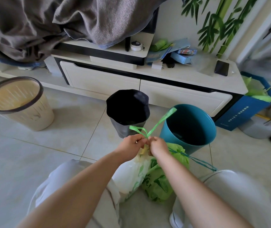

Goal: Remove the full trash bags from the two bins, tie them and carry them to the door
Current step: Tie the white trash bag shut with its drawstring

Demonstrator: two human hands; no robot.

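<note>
Head view: both hands pinch thin green plastic handles (149, 127) at the knot, left hand (134, 145) and right hand (158, 146) closed tight on the crinkled white-and-green trash bag (134, 175), which sits on the tiled floor (32, 153) between the knees, before a smooth round teal bin (189, 124) and a slatted cream bin (21, 102).

Bright, soft daylight, even across scene; source direction unclear. Pale glossy floor tiles (24, 153) carry mild sheen, no hard glare. Soft shadow right of beige ribbed plastic bin (18, 102). Interior of teal round plastic bin (189, 127) dark. Wide-angle bending strong at edges. Right edge of frame smeared with motion blur; lower corners soft. Centre fairly sharp.
</note>
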